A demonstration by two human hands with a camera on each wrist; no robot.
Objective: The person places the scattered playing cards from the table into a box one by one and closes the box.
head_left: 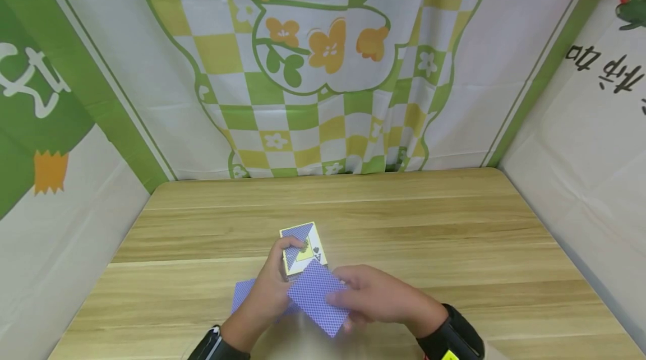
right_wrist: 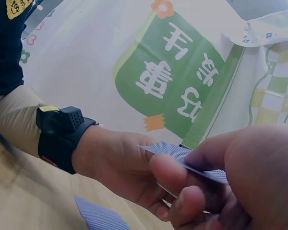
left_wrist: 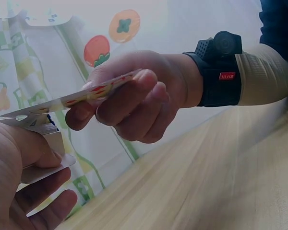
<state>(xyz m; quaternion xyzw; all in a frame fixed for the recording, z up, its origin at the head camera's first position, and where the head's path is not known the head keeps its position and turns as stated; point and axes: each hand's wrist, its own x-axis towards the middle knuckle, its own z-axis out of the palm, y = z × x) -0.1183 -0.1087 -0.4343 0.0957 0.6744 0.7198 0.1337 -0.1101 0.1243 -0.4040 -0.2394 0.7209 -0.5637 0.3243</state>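
The fingers of the left hand curl round the card pack above the surface; to the pack's near right, the right hand's fingers pinch a blue-backed card; more blue backing lies on the surface, to the pack's near left

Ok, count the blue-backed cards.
At least 2: one card in the right hand, another card on the table, partly behind the left hand; more may be hidden.
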